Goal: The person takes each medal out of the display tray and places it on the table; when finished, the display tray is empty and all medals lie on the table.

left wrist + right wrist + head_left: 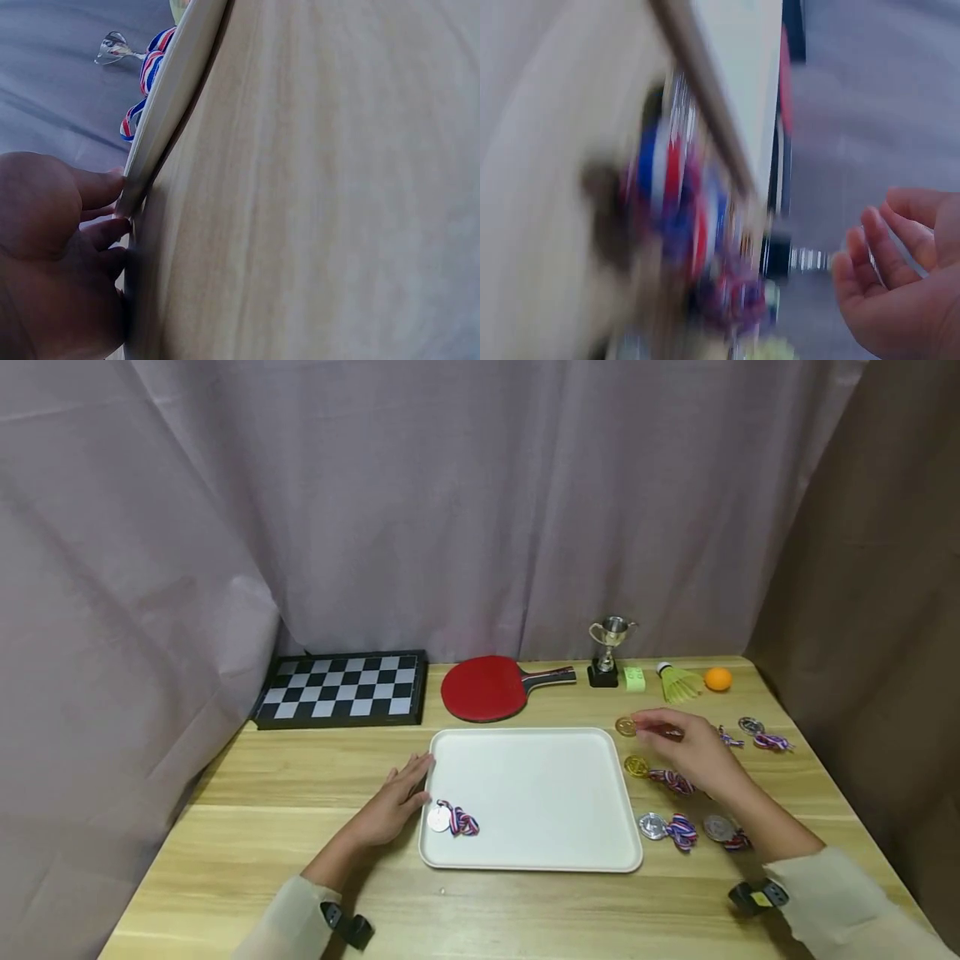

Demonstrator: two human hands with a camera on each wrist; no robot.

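Observation:
My left hand [392,808] rests against the left edge of a white tray [540,793]. Its thumb and fingertips touch the rim in the left wrist view. On the tray's lower left lies a silver medal [438,819] with a striped ribbon. Over the tray's right side, my right hand [693,747] hovers with fingertips beside a gold medal [626,727]. In the right wrist view its fingers are loosely bent with nothing visible between them. Below lie another gold medal [637,766] and two silver medals [652,826], all with striped ribbons.
At the far right lies one more silver medal [751,725]. Along the back stand a chessboard [341,689], a red table-tennis bat [483,689], a small trophy cup [609,639], a green block [634,679], a yellow shuttlecock [678,683] and an orange ball [717,678].

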